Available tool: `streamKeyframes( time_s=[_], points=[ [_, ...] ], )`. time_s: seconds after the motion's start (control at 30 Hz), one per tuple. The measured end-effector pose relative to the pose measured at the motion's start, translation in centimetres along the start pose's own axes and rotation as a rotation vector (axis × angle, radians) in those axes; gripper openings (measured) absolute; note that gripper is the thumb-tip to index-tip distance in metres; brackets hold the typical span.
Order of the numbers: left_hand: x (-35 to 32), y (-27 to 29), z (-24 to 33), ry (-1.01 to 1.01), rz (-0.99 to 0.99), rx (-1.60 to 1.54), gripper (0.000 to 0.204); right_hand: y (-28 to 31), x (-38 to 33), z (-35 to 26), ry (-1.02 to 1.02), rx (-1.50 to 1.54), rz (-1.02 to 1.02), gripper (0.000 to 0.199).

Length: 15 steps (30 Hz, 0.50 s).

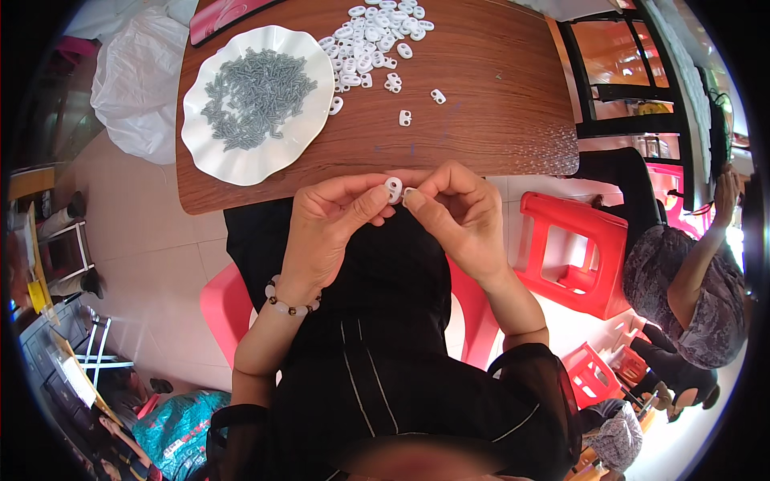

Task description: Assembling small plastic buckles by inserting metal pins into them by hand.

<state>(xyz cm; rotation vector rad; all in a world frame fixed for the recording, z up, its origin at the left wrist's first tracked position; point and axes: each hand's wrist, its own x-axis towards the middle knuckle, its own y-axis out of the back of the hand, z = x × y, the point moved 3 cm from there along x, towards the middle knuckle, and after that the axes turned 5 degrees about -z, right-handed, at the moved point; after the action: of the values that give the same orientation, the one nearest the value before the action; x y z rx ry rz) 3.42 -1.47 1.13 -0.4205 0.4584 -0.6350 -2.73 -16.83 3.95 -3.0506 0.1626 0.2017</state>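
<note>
1. The left hand (329,220) pinches a small white plastic piece (393,187) between thumb and forefinger, just beyond the near edge of the wooden table (481,120).
2. The right hand (457,212) meets it from the right, its fingertips closed narrowly against the same piece; whether it grips a second part, I cannot tell.
3. Both hands hover over the person's dark lap, near the table edge but apart from it.
4. Far left on the table sits a white scalloped plate (208,144) heaped with small grey parts (257,96), its rim close to the table's left edge.
5. A pile of white pieces (373,36) lies far centre, with strays trailing nearer.
6. The table's right half is bare wood.
7. A red stool (573,252) stands right, near the right forearm.
</note>
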Motion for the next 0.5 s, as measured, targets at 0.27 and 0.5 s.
streamKeyframes(
  time_s=[0.27, 0.5],
  points=[
    [-0.2, -0.3, 0.2, -0.004, -0.013, 0.016, 0.021, -0.4, 0.1, 0.4, 0.07, 0.161, -0.018, 0.006],
    [-0.7, -0.3, 1.1, -0.019, -0.033, 0.039, 0.019, -0.3, 0.3, -0.2, 0.064, 0.23, -0.138, 0.004]
  ],
)
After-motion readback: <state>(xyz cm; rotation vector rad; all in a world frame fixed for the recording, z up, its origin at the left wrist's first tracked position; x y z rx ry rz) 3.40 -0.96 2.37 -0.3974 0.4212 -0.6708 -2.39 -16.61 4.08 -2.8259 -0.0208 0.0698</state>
